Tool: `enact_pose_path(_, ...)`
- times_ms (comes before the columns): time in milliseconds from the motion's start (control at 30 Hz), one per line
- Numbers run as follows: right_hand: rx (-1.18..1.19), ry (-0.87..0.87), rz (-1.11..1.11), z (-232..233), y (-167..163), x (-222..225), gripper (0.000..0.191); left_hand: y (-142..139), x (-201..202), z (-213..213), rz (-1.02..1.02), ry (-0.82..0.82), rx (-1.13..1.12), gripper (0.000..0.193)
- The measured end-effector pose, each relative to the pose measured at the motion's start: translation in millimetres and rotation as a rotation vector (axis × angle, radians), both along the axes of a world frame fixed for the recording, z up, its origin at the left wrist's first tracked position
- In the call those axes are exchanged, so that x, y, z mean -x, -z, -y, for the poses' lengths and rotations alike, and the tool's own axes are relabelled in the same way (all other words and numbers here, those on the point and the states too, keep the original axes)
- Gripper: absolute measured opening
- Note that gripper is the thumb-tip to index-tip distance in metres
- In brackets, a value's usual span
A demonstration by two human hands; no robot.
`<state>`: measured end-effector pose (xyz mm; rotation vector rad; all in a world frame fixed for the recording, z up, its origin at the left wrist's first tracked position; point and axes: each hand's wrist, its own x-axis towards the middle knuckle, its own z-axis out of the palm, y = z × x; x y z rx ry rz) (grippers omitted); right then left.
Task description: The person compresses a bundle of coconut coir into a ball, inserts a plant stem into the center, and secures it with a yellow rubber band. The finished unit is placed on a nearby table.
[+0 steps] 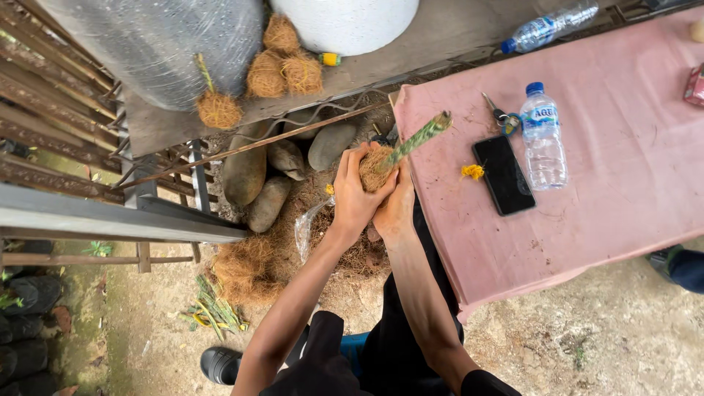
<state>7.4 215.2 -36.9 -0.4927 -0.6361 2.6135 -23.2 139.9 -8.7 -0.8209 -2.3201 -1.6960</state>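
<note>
A ball of brown coconut fibre (374, 170) is clasped between both hands, the fingers closed around it from either side. The left hand (354, 192) is wrapped over its left and near side, fingers curled upward; the right hand (396, 205) is pressed against its right and lower side, the two hands touching each other below the ball. Both forearms are stretched forward and upward in the head view, converging at the wrists, the elbows kept near the dark-clothed knees.

The lower part of the ball is covered by the palms, and the base of the green stem (416, 141) is buried in the fibre, so its end cannot be seen. The right hand's fingertips are hidden behind the ball.

The stem is set with its long axis running diagonally, from the ball up and to the right, its cut tip lying over the edge of the pink tablecloth (623, 213). The ball is held just beside the table's left corner, above a heap of loose fibre (253, 271) on the ground.
</note>
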Motion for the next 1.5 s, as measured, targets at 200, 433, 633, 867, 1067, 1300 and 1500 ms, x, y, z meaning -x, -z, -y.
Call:
enact_pose_path(200,-0.122,0.170,0.042,-39.1,19.9,5.2,0.047,5.9,13.8,-48.6,0.012,0.051,-0.025,0.057)
enact_pose_path(433,-0.299,0.278,0.207,-98.1,26.4,-7.0,0.052,11.4,13.5,-111.4,0.120,0.160,-0.094,0.059)
enact_pose_path(633,-0.463,0.276,0.217,-114.7,23.1,-11.2,0.059,9.1,22.1,-137.7,0.095,0.203,-0.130,0.062)
enact_pose_path(867,-0.584,0.312,0.226,-117.7,19.6,-9.0,0.054,3.2,39.3,-138.2,-0.060,0.170,0.173,0.077)
enact_pose_path(1067,-0.650,0.320,0.312,-112.0,16.4,-12.8,0.053,2.4,38.9,-123.5,0.047,0.253,0.088,0.094)
enact_pose_path(1300,-0.942,0.402,0.484,-114.4,20.1,-17.3,0.044,10.6,43.1,-112.2,-0.048,0.295,0.055,0.091)
enact_pose_path(1500,-1.168,0.537,0.385,-96.2,13.1,-26.7,0.045,14.9,39.0,-88.4,-0.057,0.238,0.029,0.081)
